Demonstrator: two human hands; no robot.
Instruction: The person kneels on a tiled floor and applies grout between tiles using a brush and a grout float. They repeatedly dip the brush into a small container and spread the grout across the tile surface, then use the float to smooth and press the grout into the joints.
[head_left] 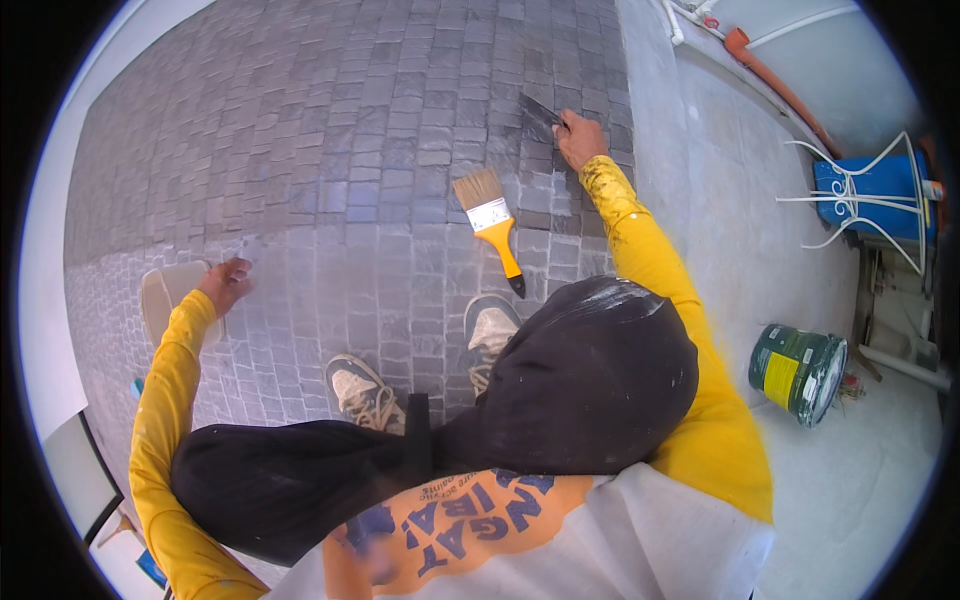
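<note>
My right hand (580,138) is closed around a thin dark scraper (541,108), its blade pointing up and left over the grey paving stones (350,120). Below that hand lies a wide paintbrush (490,213) with tan bristles and a yellow, black-tipped handle; neither hand touches it. Out on the left, my left hand (226,284) has its fingers drawn together low over the stones. Whatever they may hold is too small to make out. Beside and partly behind that wrist stands a beige tub (157,305).
A dark green bucket with a yellow label (795,372) lies tilted on the pale concrete strip (720,200) at right. Beyond it are a white metal stand (855,200), a blue container (870,190) and an orange pipe (785,92). My shoes (362,388) rest on the stones.
</note>
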